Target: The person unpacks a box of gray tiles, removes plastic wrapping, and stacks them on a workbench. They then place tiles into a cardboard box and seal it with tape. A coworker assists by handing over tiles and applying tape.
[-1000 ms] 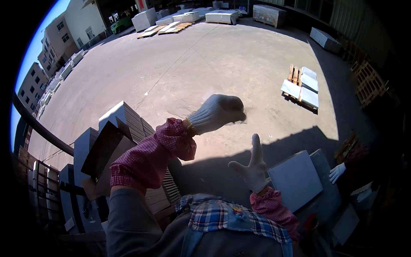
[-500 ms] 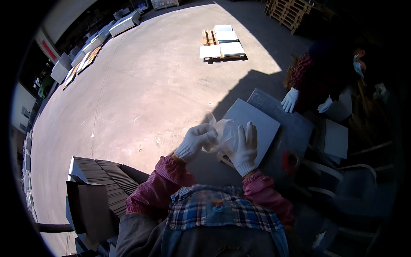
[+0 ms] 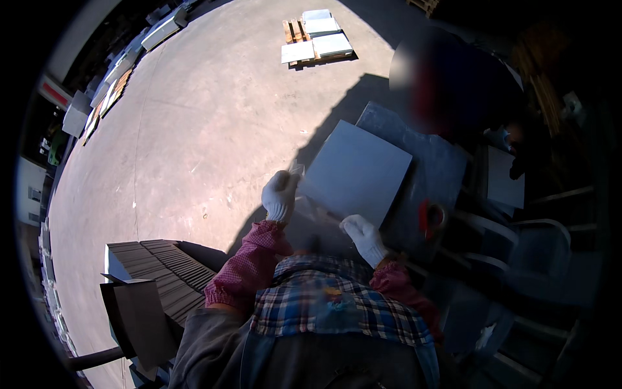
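Our left hand [image 3: 280, 194] clutches clear film [image 3: 313, 211], our right hand [image 3: 364, 237] apparently pinching it too; it spans between them. Likely light, limp, slippery: we should grasp opposite edges.

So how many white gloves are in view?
2: one on the left hand, left of the pale slab; one on the right hand, just below it. Others may be hidden.

Visible quantities: one gloved left hand [image 3: 280, 196]; one gloved right hand [image 3: 365, 238]; one clear film [image 3: 313, 211]; one red tape dispenser [image 3: 424, 218]; one sunlit pallet [image 3: 287, 31] bearing four visible white panels [image 3: 332, 44].
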A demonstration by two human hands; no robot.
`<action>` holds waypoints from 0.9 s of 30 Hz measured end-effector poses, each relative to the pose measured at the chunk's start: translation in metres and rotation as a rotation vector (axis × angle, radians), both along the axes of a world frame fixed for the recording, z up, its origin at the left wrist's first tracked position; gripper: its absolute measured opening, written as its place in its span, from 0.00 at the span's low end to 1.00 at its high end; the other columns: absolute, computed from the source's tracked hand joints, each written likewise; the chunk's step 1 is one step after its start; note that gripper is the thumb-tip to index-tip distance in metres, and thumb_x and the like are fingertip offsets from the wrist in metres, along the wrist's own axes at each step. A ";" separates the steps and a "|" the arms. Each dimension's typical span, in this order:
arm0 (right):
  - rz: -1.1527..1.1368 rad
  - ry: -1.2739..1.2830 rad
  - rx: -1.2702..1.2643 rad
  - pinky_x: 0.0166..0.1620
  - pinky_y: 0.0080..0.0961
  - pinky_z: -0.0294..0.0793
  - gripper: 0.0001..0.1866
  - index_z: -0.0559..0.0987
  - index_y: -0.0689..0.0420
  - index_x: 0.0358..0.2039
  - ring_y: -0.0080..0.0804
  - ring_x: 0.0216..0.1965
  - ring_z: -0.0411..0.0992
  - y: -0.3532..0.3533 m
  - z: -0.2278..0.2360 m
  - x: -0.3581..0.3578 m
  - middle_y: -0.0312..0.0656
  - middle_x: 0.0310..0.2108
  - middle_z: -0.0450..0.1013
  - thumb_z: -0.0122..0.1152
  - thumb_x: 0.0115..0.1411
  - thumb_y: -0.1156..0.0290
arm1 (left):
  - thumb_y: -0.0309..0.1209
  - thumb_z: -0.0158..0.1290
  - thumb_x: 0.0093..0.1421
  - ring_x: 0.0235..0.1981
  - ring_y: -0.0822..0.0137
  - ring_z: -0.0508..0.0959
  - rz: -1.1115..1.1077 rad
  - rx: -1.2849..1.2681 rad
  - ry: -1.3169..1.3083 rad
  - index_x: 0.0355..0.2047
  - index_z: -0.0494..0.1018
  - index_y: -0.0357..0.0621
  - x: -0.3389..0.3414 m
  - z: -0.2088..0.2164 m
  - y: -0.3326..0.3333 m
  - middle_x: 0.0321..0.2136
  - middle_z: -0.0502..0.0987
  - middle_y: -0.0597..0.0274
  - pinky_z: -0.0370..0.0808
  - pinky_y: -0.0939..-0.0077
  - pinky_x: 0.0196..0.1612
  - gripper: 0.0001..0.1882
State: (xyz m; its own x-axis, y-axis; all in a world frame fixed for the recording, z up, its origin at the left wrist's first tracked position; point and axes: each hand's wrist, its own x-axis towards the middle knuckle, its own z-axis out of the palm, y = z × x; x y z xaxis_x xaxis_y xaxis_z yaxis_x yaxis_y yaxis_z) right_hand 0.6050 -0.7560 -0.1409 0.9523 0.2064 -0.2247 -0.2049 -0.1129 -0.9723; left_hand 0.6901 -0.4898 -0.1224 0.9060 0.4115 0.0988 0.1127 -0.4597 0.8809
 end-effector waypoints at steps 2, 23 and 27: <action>-0.052 0.111 0.002 0.38 0.29 0.77 0.16 0.82 0.58 0.47 0.25 0.32 0.77 0.002 -0.003 0.002 0.40 0.34 0.81 0.59 0.71 0.58 | 0.39 0.63 0.61 0.30 0.58 0.79 0.015 0.091 -0.029 0.33 0.80 0.44 0.009 -0.005 -0.005 0.26 0.80 0.56 0.75 0.64 0.38 0.11; -0.210 0.054 -0.855 0.39 0.43 0.76 0.20 0.84 0.52 0.44 0.50 0.31 0.81 -0.052 -0.100 0.182 0.46 0.25 0.81 0.56 0.69 0.49 | 0.38 0.65 0.58 0.51 0.50 0.77 -0.101 0.386 -0.072 0.47 0.78 0.47 0.209 -0.122 -0.073 0.49 0.80 0.57 0.70 0.54 0.56 0.18; -0.284 0.167 -0.856 0.40 0.43 0.76 0.20 0.84 0.52 0.44 0.50 0.32 0.81 -0.061 -0.102 0.207 0.46 0.26 0.81 0.56 0.69 0.49 | 0.39 0.63 0.59 0.58 0.44 0.72 -0.245 0.436 -0.175 0.57 0.71 0.43 0.211 -0.110 -0.088 0.57 0.73 0.48 0.68 0.49 0.60 0.28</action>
